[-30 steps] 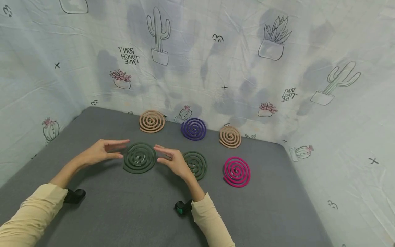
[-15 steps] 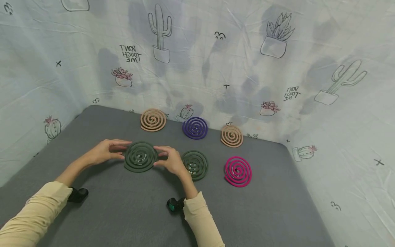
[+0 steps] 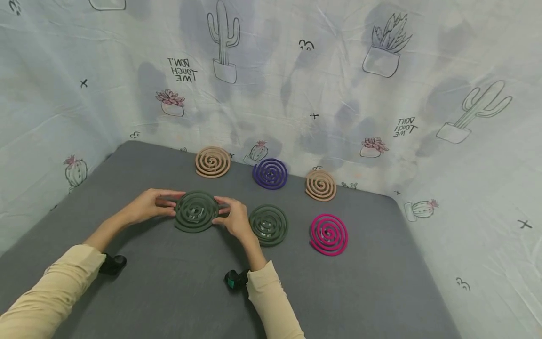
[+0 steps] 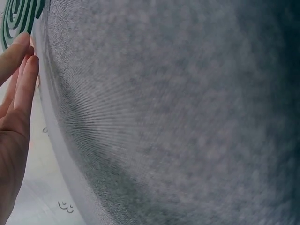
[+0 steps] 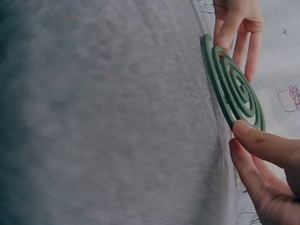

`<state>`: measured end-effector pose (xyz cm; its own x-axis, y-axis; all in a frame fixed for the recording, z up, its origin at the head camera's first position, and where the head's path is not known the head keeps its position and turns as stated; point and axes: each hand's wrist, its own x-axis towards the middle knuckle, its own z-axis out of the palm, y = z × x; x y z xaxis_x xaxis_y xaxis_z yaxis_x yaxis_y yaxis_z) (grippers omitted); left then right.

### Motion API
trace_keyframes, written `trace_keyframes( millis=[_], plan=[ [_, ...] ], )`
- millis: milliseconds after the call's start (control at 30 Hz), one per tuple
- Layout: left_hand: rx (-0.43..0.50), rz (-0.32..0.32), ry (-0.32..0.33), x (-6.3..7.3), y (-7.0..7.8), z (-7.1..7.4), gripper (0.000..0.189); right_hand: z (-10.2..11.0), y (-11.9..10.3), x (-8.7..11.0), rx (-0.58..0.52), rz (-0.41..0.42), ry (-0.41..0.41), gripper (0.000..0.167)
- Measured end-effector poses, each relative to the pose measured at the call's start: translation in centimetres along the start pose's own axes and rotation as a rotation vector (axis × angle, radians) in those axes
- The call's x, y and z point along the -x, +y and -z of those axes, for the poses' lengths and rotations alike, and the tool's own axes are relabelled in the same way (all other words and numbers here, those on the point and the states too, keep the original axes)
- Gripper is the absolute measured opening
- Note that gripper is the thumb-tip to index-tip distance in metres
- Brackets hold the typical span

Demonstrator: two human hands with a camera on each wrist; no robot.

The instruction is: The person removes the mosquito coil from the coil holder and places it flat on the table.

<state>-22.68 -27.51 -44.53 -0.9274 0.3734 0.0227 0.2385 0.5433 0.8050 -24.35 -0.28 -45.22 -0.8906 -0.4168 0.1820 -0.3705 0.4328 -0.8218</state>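
Both hands hold a dark green mosquito coil point(image 3: 196, 207) between them, over the left part of the grey table. My left hand point(image 3: 150, 206) pinches its left edge, thumb on the near side and the other fingers behind. At the opposite edge, my right hand point(image 3: 238, 219) grips it with thumb on top and fingertips beneath, as the right wrist view shows on the coil point(image 5: 233, 82). Only part of the coil point(image 4: 18, 21) enters the left wrist view, beside the left fingertips. A second green coil point(image 3: 268, 225) lies flat just right of the right hand.
A pink coil point(image 3: 329, 234) lies farther right. Along the back edge of the grey table point(image 3: 360, 282) lie a tan coil point(image 3: 213, 162), a purple coil point(image 3: 270, 173) and another tan coil point(image 3: 321, 185). A cactus-print sheet point(image 3: 271, 84) hangs behind and at the sides.
The hands have closed in from beside the green coil and taken hold of its edges. The right hand has come leftward onto it. The head view has shifted slightly.
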Motion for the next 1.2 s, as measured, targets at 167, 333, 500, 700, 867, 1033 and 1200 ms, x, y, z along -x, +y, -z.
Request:
trace_keyframes(
  millis=[167, 333, 500, 700, 867, 1033, 1200],
  plan=[
    [-0.012, 0.029, 0.006, 0.1, 0.3, 0.1, 0.063, 0.5, -0.5, -0.5, 0.062, -0.021, -0.042, 0.063],
    [-0.014, 0.013, -0.003, 0.0, 0.3, 0.1, 0.064, 0.9, -0.5, -0.9, 0.101, -0.034, -0.08, 0.064],
    [-0.006, 0.008, 0.01, -0.1, 0.2, 0.1, 0.06, 0.9, -0.4, -1.2, 0.129, -0.03, -0.077, 0.065],
    [0.028, 0.003, 0.032, -0.1, 0.2, 0.1, 0.055, 0.8, -0.3, -1.3, 0.055, -0.066, -0.053, 0.06],
    [0.061, 0.019, 0.041, -0.2, 0.1, 0.0, 0.055, 0.8, -0.4, -1.3, 0.005, -0.083, -0.03, 0.054],
    [0.063, 0.023, 0.041, -0.2, 0.1, 0.0, 0.056, 0.7, -0.4, -1.4, -0.011, -0.092, -0.031, 0.054],
    [0.05, 0.016, 0.037, -0.3, 0.1, 0.0, 0.056, 0.7, -0.3, -1.3, -0.034, -0.101, -0.026, 0.056]
  ],
)
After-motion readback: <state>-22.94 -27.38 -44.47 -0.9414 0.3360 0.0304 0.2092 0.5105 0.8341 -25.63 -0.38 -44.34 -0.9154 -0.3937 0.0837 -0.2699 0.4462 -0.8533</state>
